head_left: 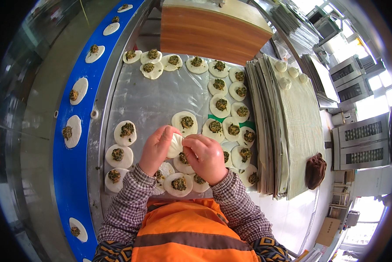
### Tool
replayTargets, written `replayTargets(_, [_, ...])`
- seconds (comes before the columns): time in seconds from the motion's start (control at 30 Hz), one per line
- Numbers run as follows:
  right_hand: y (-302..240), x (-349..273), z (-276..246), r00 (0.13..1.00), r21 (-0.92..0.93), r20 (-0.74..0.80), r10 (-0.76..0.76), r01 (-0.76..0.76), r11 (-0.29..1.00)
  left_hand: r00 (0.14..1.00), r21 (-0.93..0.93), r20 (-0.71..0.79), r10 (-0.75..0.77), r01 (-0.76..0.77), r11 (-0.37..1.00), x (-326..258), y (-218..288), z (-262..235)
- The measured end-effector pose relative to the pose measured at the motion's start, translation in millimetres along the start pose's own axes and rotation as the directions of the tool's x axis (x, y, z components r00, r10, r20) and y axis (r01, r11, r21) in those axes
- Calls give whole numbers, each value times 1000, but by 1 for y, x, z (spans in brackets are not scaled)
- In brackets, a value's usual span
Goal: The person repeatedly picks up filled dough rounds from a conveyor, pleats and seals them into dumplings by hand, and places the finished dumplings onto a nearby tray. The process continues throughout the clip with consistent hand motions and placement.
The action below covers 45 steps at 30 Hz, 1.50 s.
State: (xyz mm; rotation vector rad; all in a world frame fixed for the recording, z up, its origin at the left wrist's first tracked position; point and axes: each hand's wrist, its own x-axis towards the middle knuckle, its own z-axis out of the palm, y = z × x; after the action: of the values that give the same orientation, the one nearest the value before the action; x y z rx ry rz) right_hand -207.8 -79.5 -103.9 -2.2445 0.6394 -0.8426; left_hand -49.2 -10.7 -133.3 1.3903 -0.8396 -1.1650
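Observation:
Between my two hands is a white stuffed bun with pleats gathered in its dough. My left hand cups it from the left, thumb along its upper edge. The fingers of my right hand pinch the dough at its right side. Round dough wrappers with dark green filling lie all about: one wrapper just beyond my hands, another wrapper close to my apron, and a wrapper left of my left hand. Several more are partly hidden beneath my hands and wrists.
Along the left runs a blue conveyor belt carrying filled wrappers. A metal worktable lies under the rows of wrappers. To the right stands a stack of cloth-covered trays, with finished buns and a brown cloth on it. A wooden box stands beyond.

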Motion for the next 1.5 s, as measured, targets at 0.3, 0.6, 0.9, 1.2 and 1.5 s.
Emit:
replayTargets(0.3, [0,-2,3,836,529,177,520,-526,666,891,121,96,444,-453,883,6,3,4])
replayTargets(0.6, [-7,-2,1,999,-96,24,-38,41,995,936,-439,252,-247,338,832,8,0,2])
replayTargets(0.9, [8,-5,8,989,108,128,81,-95,990,994,-318,24,-105,107,942,-3,-26,8])
replayTargets(1.2, [79,23,13,935,-20,170,313,-314,949,918,-252,140,-371,395,883,50,-41,-14])
replayTargets(1.5, [155,63,16,859,-285,359,366,-272,919,955,-392,53,-293,290,873,78,-41,-30])
